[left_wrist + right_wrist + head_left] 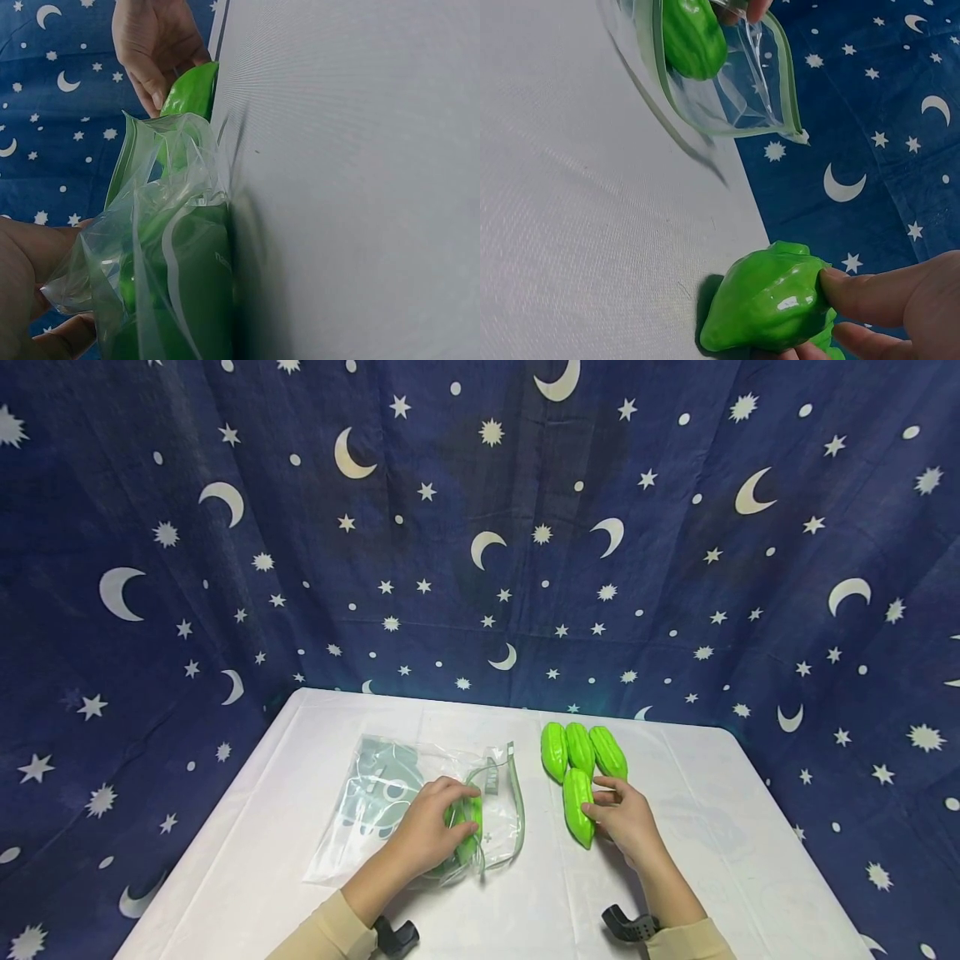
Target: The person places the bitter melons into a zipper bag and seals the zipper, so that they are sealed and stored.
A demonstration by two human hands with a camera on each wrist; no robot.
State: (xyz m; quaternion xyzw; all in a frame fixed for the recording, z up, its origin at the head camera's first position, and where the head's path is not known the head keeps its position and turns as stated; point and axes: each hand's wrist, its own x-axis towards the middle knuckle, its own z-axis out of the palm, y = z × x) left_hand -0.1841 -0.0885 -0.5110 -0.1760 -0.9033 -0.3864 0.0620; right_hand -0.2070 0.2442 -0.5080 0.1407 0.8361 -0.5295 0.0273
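Note:
A clear zip bag (375, 781) with a grey-green printed figure lies on the left of the table, its green-edged mouth facing right. My left hand (431, 827) pinches the film near that mouth, which stands apart. Inside the bag is a glossy green ribbed toy vegetable (696, 41), seen through the plastic. My right hand (626, 818) grips another green ribbed toy vegetable (577, 806), thumb on the near side and fingers beneath it. Three more of the same kind lie side by side just behind, the middle one (579, 746) partly covered by the held one.
The white-covered table (720, 843) ends at a dark blue curtain (450, 552) with moons and stars. Black straps with mounts sit on both wrists, the right mount (628, 925) low over the table.

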